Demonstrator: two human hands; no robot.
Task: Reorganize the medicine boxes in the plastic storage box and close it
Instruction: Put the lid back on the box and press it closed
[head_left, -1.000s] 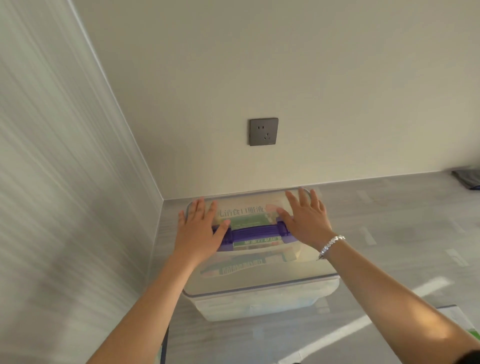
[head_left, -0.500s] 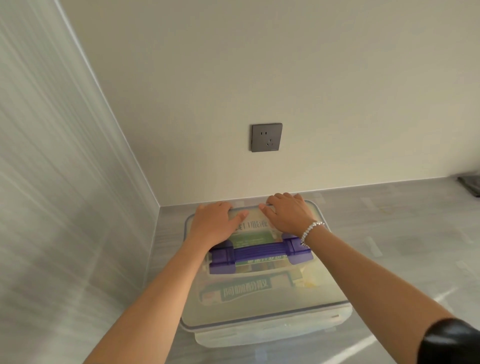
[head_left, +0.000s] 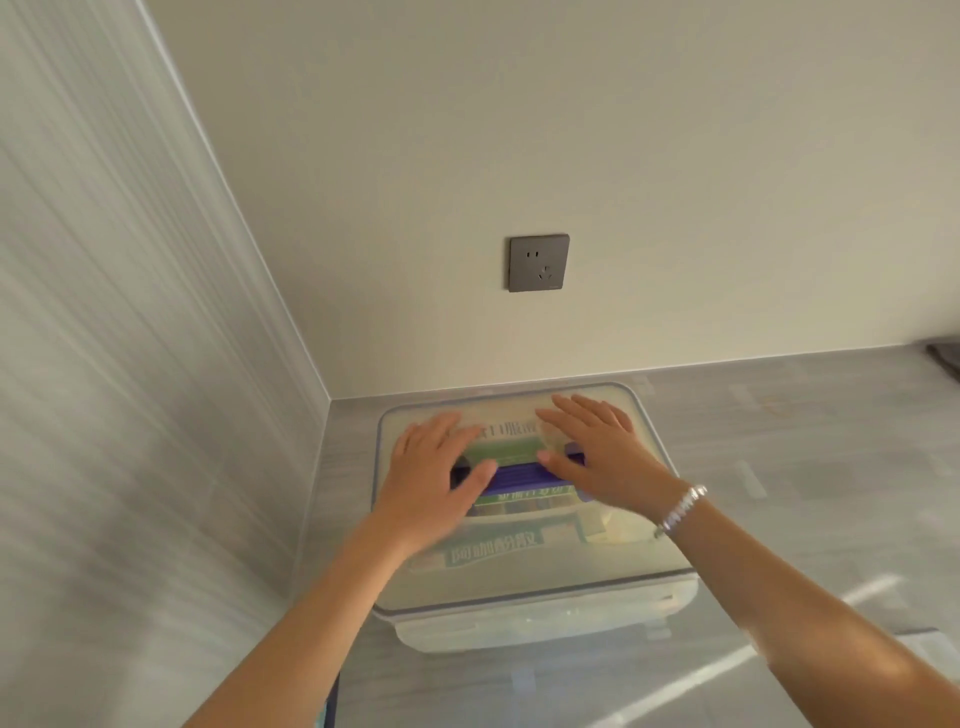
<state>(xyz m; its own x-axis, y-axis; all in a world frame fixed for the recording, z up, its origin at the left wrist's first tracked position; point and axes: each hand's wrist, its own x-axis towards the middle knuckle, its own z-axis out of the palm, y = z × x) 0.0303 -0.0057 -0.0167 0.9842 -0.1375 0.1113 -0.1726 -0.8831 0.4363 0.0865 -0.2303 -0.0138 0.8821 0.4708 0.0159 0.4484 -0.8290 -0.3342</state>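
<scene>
The medicine boxes (head_left: 493, 545) show only as blurred green print through the cloudy lid (head_left: 519, 577) of the plastic storage box (head_left: 545, 623), which stands on the grey floor (head_left: 779, 467) in the wall corner. Both ends of the purple handle (head_left: 519, 475) are hidden under the palms. The left hand (head_left: 431, 483) and right hand (head_left: 597, 452) lie flat on the lid, fingers straight, gripping nothing. A bracelet (head_left: 680, 509) circles the right wrist
</scene>
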